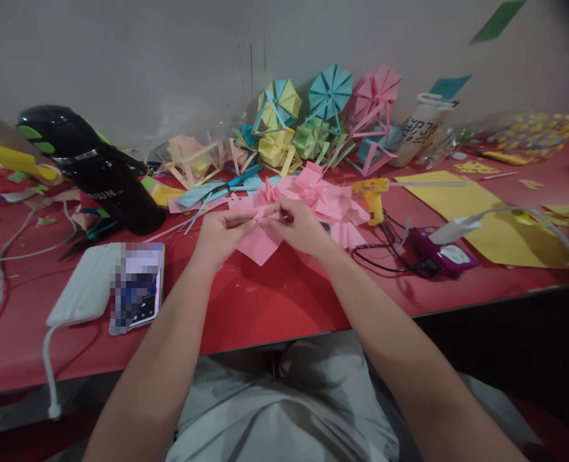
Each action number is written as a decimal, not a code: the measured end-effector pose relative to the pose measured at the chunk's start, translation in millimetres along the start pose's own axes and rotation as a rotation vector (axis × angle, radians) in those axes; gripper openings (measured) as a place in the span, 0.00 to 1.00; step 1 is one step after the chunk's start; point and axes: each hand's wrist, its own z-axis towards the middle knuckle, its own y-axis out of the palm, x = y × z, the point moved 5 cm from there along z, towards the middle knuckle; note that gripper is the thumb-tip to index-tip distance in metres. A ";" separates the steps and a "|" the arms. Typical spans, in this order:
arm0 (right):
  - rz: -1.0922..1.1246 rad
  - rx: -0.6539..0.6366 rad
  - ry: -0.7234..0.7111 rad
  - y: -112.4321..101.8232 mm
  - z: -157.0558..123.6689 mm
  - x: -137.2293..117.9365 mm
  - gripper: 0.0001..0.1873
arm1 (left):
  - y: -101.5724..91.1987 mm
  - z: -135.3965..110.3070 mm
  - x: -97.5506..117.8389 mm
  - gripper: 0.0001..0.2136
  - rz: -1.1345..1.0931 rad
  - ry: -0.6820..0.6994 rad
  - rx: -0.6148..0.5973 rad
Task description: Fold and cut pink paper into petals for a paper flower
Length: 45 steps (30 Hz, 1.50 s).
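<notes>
Both hands meet over the red table, pinching one sheet of pink paper (260, 247) whose lower corner points toward me. My left hand (219, 236) grips its left side between thumb and fingers. On the other side, my right hand (298, 226) is closed on the paper, thumb and fingertips close to the left ones. Folds show at the top, partly hidden by the fingers. Just behind and right lies a heap of folded pink paper pieces (335, 199). A yellow glue gun (374, 200) rests right of that heap.
Folded paper wheels (331, 92) lean against the wall. A black bottle (106, 183), white power bank (88, 282) and phone (142, 289) are left. On the right are a purple power socket (441, 251) with cables, yellow sheet (487, 221) and cup (419, 131).
</notes>
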 end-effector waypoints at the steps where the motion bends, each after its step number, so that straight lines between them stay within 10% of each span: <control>1: 0.011 0.003 0.011 -1.2 0.4 -0.2 0.14 | 0.0 0.1 -0.3 0.18 0.006 0.001 -0.005; 27: 0.469 0.010 0.426 2.8 -4.4 5.6 0.22 | -8.2 4.1 0.4 0.13 -0.002 0.132 0.161; 45: 0.429 0.040 0.452 -0.7 -3.4 14.7 0.21 | -15.0 6.0 -2.0 0.12 0.010 0.099 0.228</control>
